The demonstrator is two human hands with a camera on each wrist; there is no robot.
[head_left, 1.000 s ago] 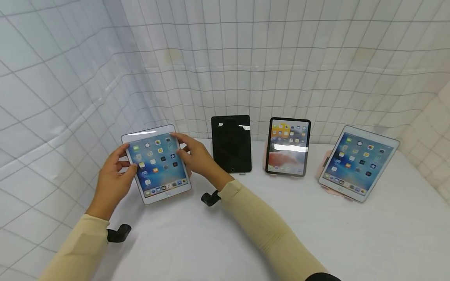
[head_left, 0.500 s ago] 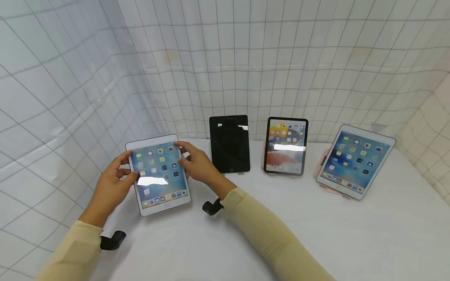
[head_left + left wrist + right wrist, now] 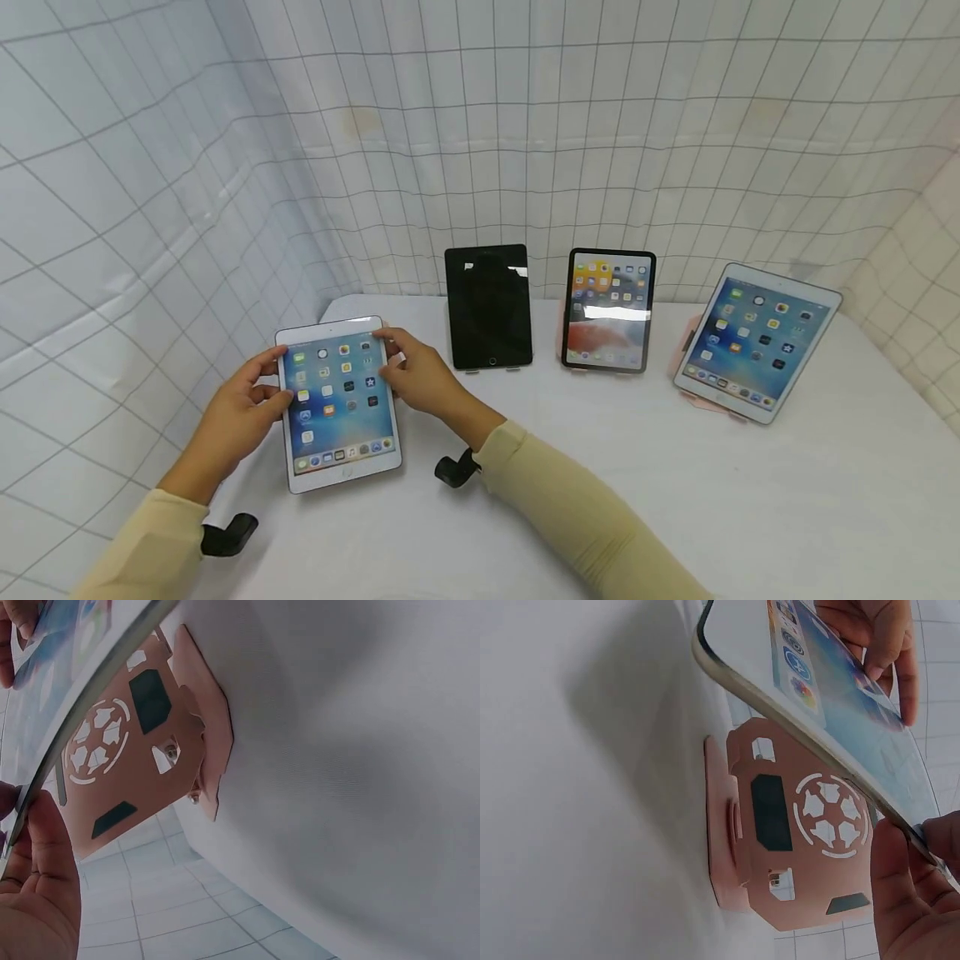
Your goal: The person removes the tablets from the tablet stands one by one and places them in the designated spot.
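Note:
A white-bordered tablet with a lit home screen is at the left in the head view. My left hand pinches its left edge, and my right hand pinches the right edge, thumbs over the front. Behind the tablet, hidden from the head view, stands a rose-gold tablet stand with a round cut-out and dark pads. Both wrist views show the tablet's lower part tilted out from the stand's back plate, with a gap between them.
To the right, a dark-screened black tablet, a black-bordered lit tablet and a tilted white tablet lean on stands along the back of the white table. Grid-patterned cloth hangs behind and along the left side.
Both hands have drawn the white tablet down and toward me, so more table shows behind it. Their grip on its edges is unchanged. The other tablets keep their places.

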